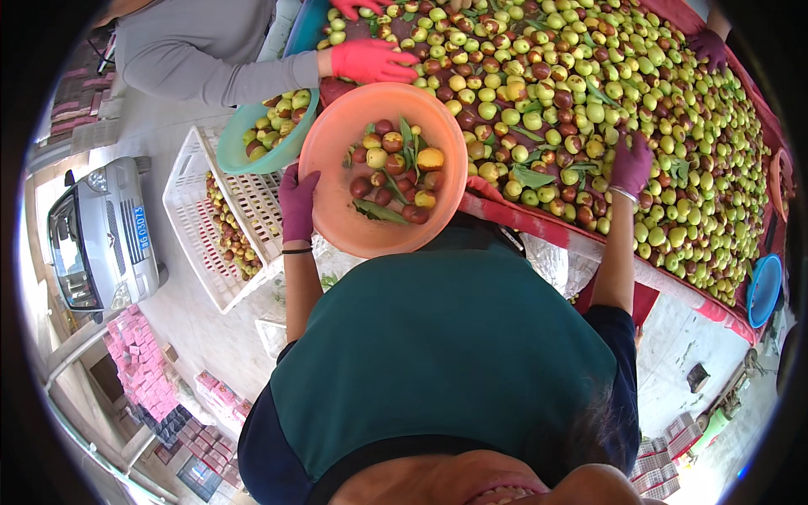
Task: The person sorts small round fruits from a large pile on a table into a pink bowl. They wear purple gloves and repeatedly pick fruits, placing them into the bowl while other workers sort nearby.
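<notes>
My left hand (pixel 298 203), in a purple glove, grips the left rim of an orange plastic bowl (pixel 328 208). Inside the bowl lie red-brown and yellow jujubes (pixel 394 164) with green leaves. My right hand (pixel 631 162), also purple-gloved, reaches down among the green and brown jujubes (pixel 688 208) heaped on a red-edged table (pixel 549 228). Its fingertips point into the pile and are partly hidden, so whether they hold a fruit cannot be told. Loose leaves (pixel 532 177) lie among the fruit.
At the left, a co-worker's red-gloved hand (pixel 372 61) rests by the pile. A turquoise basin (pixel 233 151) of jujubes stands on a white plastic crate (pixel 208 265). Another person's purple-gloved hand (pixel 710 50) is at the far right. A blue basin (pixel 765 290) sits at the table's right edge.
</notes>
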A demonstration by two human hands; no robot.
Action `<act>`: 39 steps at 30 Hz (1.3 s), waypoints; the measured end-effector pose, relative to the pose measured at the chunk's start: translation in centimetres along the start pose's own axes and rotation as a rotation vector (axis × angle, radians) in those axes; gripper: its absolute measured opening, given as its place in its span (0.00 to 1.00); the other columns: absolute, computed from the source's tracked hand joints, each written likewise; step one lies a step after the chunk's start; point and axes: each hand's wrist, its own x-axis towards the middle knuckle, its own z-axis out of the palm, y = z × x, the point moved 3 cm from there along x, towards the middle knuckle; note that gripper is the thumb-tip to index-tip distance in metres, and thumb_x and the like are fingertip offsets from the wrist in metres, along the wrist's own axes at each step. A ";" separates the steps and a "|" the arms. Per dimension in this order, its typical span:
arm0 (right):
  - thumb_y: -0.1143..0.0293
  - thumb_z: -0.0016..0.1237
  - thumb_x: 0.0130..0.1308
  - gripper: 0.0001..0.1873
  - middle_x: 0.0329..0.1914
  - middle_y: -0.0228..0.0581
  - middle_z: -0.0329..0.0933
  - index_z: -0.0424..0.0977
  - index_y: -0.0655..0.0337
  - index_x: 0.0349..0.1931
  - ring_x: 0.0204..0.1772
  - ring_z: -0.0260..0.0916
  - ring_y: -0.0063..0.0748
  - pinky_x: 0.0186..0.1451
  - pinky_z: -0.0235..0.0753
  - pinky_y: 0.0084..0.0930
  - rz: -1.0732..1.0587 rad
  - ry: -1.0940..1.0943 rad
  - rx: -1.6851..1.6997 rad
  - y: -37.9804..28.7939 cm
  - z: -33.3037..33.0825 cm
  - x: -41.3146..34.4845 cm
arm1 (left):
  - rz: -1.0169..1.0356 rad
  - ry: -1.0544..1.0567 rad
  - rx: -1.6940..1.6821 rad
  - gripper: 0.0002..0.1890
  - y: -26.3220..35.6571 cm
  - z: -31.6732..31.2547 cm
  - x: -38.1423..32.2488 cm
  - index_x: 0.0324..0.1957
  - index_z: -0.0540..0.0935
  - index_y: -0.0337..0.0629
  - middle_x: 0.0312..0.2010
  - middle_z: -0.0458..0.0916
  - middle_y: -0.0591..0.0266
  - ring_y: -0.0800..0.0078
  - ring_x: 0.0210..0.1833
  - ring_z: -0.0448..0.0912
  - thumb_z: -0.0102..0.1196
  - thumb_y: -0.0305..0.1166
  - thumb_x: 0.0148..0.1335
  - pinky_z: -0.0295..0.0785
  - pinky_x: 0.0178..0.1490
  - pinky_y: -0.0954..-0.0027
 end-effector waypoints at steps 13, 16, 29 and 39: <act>0.62 0.53 0.60 0.21 0.45 0.48 0.75 0.74 0.50 0.55 0.51 0.73 0.53 0.55 0.72 0.42 -0.415 0.060 0.142 -12.2 5.5 1.2 | 0.736 0.221 0.708 0.23 6.2 5.3 -3.2 0.51 0.75 0.41 0.51 0.74 0.53 0.55 0.57 0.69 0.63 0.31 0.51 0.63 0.62 0.57; 0.65 0.53 0.59 0.22 0.51 0.53 0.70 0.73 0.48 0.55 0.52 0.73 0.53 0.54 0.74 0.43 -0.371 -0.301 -0.002 -15.0 10.7 1.4 | 0.766 0.247 0.630 0.19 6.6 5.9 -3.4 0.50 0.77 0.41 0.52 0.74 0.56 0.63 0.52 0.74 0.63 0.29 0.54 0.69 0.57 0.64; 0.65 0.59 0.54 0.18 0.46 0.44 0.73 0.75 0.50 0.47 0.46 0.75 0.49 0.51 0.75 0.41 -0.563 -0.320 0.728 -23.5 4.7 -9.9 | -0.516 -0.942 -0.569 0.38 6.6 18.0 -6.7 0.57 0.71 0.41 0.42 0.81 0.55 0.69 0.33 0.82 0.24 0.65 0.68 0.59 0.16 0.78; 0.66 0.57 0.58 0.18 0.45 0.45 0.76 0.76 0.55 0.50 0.38 0.78 0.35 0.39 0.79 0.30 -0.279 0.071 0.118 -10.7 0.6 2.4 | -0.602 -0.822 -0.559 0.09 5.0 16.6 -6.2 0.37 0.75 0.44 0.37 0.74 0.63 0.79 0.26 0.68 0.47 0.36 0.60 0.58 0.20 0.80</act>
